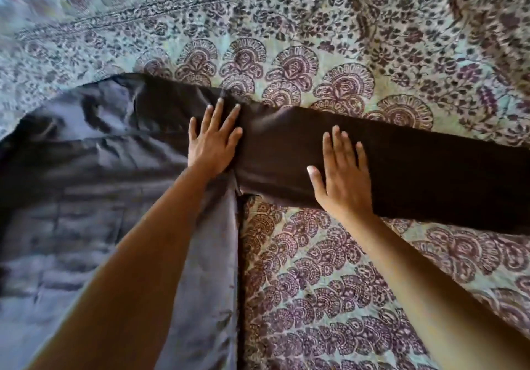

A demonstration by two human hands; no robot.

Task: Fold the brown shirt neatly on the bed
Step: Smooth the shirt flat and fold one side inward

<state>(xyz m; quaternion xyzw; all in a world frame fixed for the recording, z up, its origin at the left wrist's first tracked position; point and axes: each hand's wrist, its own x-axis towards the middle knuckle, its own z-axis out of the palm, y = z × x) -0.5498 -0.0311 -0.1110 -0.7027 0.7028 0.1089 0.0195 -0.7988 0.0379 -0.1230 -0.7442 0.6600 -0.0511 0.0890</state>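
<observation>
A dark brown satin-like shirt (86, 183) lies spread on a bed covered by a pale green sheet with purple floral print (329, 283) — its body fills the left side, and one long sleeve (415, 174) stretches straight toward the bed's right edge. The left hand (213, 143) presses flat where sleeve meets body, fingers (219, 111) splayed and released. The right hand (344, 180) lies flat on the sleeve — open too, gripping nothing.
</observation>
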